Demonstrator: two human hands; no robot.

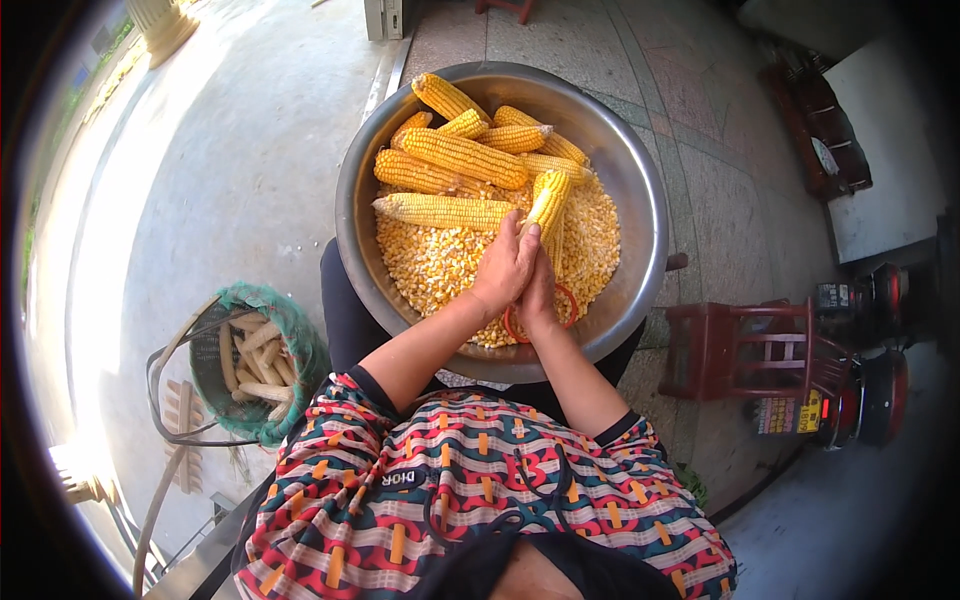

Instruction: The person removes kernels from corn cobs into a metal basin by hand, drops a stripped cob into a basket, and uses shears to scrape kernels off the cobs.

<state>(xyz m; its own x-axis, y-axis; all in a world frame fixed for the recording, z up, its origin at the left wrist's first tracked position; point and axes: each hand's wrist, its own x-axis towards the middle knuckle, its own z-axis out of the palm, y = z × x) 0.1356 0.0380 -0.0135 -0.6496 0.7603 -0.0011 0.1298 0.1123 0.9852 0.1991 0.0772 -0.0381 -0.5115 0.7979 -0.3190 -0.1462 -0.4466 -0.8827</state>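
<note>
A large metal basin [651, 225] rests on the person's lap, holding loose yellow corn kernels [435, 262] and several whole corn cobs [465, 157] piled at its far side. My left hand [504, 264] and my right hand [537, 289] are pressed together over the kernels, around the lower end of one upright-pointing corn cob [551, 196]. Which hand bears the grip is partly hidden where the palms meet. Beside my left fingertips lies a paler corn cob [442, 211]. A red ring [574, 304] surrounds my right wrist.
At the lower left stands a green basket [206, 367] lined with netting, with stripped cobs [262, 356] inside. A wooden rake head [182, 435] lies beside it. On the right are a dark red wooden chair [697, 352] and a parked motor vehicle [844, 412].
</note>
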